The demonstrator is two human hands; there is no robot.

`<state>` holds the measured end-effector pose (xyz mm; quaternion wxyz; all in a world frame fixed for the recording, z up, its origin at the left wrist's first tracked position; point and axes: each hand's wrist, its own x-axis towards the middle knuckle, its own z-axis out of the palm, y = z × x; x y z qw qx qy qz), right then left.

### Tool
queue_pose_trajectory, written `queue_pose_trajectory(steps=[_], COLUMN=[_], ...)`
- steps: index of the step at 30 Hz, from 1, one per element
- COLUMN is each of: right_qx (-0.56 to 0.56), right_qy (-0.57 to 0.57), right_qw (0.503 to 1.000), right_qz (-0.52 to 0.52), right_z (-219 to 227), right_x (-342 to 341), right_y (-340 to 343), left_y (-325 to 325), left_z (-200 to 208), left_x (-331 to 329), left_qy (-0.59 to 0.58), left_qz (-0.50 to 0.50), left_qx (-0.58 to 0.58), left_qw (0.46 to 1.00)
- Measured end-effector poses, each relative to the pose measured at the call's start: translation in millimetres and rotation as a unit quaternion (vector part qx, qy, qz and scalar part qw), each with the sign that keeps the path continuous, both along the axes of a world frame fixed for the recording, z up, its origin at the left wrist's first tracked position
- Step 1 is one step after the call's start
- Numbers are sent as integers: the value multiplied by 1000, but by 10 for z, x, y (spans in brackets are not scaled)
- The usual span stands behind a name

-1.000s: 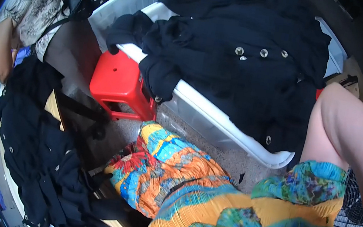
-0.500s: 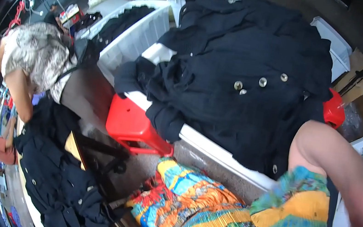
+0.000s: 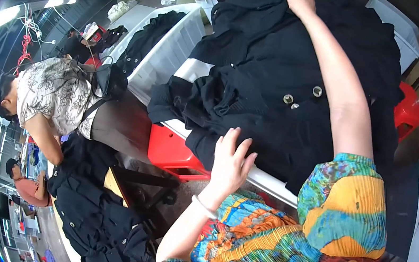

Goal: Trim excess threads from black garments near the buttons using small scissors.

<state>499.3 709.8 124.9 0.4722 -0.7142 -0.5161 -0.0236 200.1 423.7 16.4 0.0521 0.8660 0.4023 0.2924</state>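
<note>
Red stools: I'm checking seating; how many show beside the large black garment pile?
2: the left red stool by the left side of the black garment pile, and the right red stool partly showing past its right edge. Others may be hidden.

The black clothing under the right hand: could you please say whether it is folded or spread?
Spread, though bunched at left: the black clothing drapes loosely over the white bin, buttons showing.

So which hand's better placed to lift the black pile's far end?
Probably the right hand: it's at the far end of the black clothes pile, while the left hand is open by the near edge.
</note>
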Motion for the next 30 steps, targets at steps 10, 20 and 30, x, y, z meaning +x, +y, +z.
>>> queue_pose_trajectory(steps=[10,20,30], right_qx=[-54,-165,-124], right_qy=[-226,-239,-163], right_qw=[970,952,978], right_qz=[-70,-100,-34], right_z=[-507,-843,-710], right_x=[228,381,309], right_y=[672,1401,1125], left_y=[133,219,259], left_z=[-397,-379,-428], left_x=[249,206,190], left_qy=[36,42,11], left_qz=[3,-11,-13], left_qx=[-62,-134,-117], left_qw=[997,990,993])
